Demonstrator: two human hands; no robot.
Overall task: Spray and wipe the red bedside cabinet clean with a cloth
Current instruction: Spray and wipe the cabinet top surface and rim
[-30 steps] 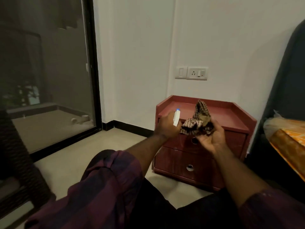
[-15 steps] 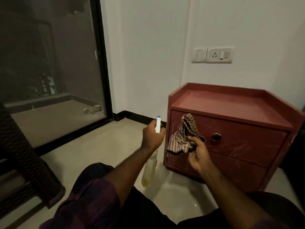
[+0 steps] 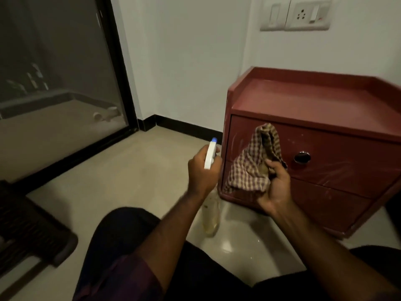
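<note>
The red bedside cabinet (image 3: 321, 118) stands on the floor at the right, with two drawers and a round metal pull (image 3: 302, 157) on the upper one. Streaks show on the upper drawer front near its left edge. My left hand (image 3: 200, 170) grips a spray bottle (image 3: 211, 156) with a white head and blue nozzle pointing up; its clear body (image 3: 211, 216) hangs below my hand. My right hand (image 3: 275, 187) holds a checked brown cloth (image 3: 253, 161) bunched against the left part of the drawer fronts.
A glass sliding door with a black frame (image 3: 121, 68) fills the left side. A dark wicker piece (image 3: 28, 227) sits at the lower left. A switch and socket plate (image 3: 296, 15) is on the white wall above the cabinet. My knees fill the bottom.
The view has moved closer and lower, from above the cabinet's top to its front left corner. My hands dropped from the top edge to the drawer fronts, still holding bottle and cloth.
</note>
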